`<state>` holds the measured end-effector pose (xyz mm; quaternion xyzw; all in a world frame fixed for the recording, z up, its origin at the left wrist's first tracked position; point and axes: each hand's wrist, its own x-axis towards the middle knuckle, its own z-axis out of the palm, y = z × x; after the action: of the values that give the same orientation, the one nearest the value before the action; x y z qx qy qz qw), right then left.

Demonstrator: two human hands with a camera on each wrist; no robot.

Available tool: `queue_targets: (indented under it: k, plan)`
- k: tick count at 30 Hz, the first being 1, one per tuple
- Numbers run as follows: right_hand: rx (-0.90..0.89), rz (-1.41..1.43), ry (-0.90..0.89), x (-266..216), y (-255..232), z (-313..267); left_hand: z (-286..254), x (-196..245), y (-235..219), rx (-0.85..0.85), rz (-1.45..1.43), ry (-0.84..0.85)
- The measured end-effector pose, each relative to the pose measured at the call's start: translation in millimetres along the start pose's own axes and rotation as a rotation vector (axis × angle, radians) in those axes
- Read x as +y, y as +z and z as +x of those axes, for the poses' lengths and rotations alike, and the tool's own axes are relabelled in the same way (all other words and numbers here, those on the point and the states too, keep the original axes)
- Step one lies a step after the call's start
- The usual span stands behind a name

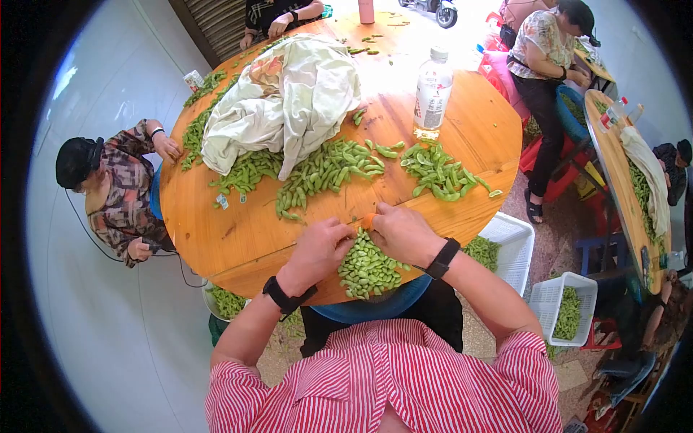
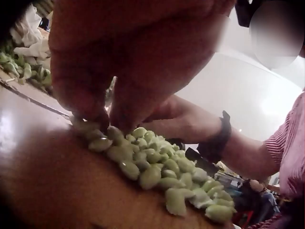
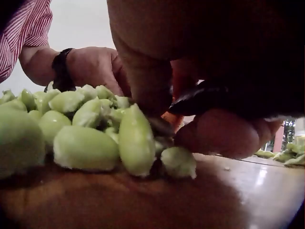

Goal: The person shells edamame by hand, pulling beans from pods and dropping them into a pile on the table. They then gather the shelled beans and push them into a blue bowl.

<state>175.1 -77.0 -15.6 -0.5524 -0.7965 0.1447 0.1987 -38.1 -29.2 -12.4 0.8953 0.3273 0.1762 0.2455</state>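
A heap of shelled green beans [image 1: 368, 270] lies at the near edge of the wooden table [image 1: 238, 256]. At its far end my hands almost meet, fingers bent. My left hand [image 1: 317, 249] is on the heap's left; in the left wrist view, its thumb and fingers pinch a pale green sliver [image 2: 110, 95], apparently a bean pod, mostly hidden. My right hand [image 1: 406, 232] reaches in from the right, with an orange piece [image 1: 369, 221] at its fingertips. Whether that hand also grips the pod, I cannot tell. Beans [image 3: 86, 148] lie right beside its fingers in the right wrist view.
Unshelled pods [image 1: 325, 173] are spread beyond my hands, partly under a white cloth [image 1: 289, 101]. Loose pods [image 1: 440, 173] lie right of them, before a plastic bottle [image 1: 432, 94]. One person [image 1: 115, 187] sits at the left. White baskets [image 1: 567, 307] stand on the floor.
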Motion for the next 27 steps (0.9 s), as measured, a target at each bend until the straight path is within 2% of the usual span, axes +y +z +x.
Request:
queue_targets:
  k: [5, 7, 10, 14, 18, 27]
  plan:
    - [-0.038, 0.008, -0.037, 2, -4, -9, -4, 3, -1, -0.02, -0.043, 0.029]
    - [-0.055, 0.009, -0.043, 1, -6, -9, 0, 2, -5, -0.06, -0.227, -0.076]
    - [-0.038, 0.036, 0.005, -2, -8, -4, 9, 0, -11, -0.03, -0.186, -0.168]
    - [-0.038, 0.028, -0.049, -4, -5, 2, 21, -10, -11, -0.001, -0.055, -0.134]
    - [-0.047, -0.004, -0.104, -2, -6, -1, 23, -9, -10, -0.083, 0.003, -0.073]
    - [-0.118, -0.002, -0.053, -3, -11, -12, 28, -11, 0, -0.115, 0.108, -0.02]
